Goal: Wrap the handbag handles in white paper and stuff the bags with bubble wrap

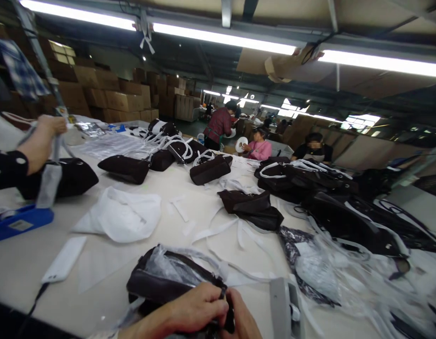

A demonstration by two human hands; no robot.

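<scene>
Tube-lit glare, blurred lower-right edge

The one view looks from the wearer's head, forward and down over the bench [168, 212], tilted; the bench's near edge lies close below, its far edge well off, the hall [189, 75] beyond.

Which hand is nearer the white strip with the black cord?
Left. The left hand is at the dark bag, right of the white strip; the right hand is beside it, farther right.
</scene>
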